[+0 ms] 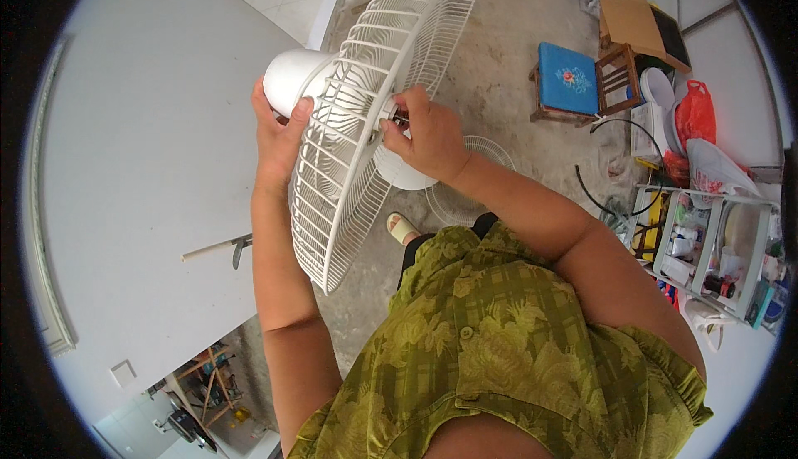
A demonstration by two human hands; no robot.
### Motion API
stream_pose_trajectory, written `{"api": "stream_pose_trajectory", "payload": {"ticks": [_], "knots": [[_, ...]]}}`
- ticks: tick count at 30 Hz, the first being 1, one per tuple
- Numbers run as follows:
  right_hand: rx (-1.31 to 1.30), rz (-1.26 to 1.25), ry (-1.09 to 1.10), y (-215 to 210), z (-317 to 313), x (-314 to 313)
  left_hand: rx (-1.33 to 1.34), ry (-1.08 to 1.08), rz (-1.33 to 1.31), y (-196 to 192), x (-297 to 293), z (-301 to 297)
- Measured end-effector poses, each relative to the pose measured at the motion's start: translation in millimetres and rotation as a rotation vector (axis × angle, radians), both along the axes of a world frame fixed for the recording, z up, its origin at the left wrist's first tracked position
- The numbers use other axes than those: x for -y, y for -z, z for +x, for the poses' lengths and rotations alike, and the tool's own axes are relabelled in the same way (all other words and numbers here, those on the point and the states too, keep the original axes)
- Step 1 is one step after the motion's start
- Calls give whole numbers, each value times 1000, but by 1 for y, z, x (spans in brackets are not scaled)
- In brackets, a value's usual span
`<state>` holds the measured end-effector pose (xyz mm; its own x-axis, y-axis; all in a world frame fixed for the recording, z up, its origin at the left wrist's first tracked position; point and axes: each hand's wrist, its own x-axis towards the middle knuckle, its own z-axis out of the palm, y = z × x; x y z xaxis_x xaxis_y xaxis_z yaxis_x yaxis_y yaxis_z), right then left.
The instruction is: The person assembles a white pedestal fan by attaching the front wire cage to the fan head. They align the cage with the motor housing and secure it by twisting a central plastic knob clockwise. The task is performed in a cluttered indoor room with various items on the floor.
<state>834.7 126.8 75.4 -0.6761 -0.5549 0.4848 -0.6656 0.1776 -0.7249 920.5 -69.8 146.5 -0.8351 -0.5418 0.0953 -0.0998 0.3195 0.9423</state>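
A white electric fan (349, 110) stands in front of me, its rear wire grille (312, 251) turned edge-on and no front grille on it. My left hand (278, 139) is closed round the rounded motor housing (291, 77) behind the grille, thumb on the near side. At the grille's centre, the fingers of my right hand (428, 139) pinch round the hub, where a small dark metal part shows between them. What exactly they grip is mostly hidden. Below the right hand is the round white fan base (403, 170). Another round wire grille (486, 153) lies on the floor beside it.
A wooden chair with a blue seat (567, 79) stands at the right, near a cardboard box (638, 23). A cluttered shelf rack (706, 247), a red plastic bag (697, 114) and a curved black strip (582, 185) are beyond my right arm. A white door panel with a handle (218, 247) borders the left.
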Motion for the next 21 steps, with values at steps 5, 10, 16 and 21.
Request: {"api": "stream_pose_trajectory", "payload": {"ticks": [5,10,16,21], "knots": [[66,-38,-27,2,-2,1,33,-15,-21,-3,-1,-1],[141,-20,-39,0,0,0,24,-14,-15,-5,-2,-2],[201,-22,-13,0,0,0,64,-59,59,-27,-30,-7],[52,263,-79,-36,-10,-7,-22,99,335,48,69,3]]}}
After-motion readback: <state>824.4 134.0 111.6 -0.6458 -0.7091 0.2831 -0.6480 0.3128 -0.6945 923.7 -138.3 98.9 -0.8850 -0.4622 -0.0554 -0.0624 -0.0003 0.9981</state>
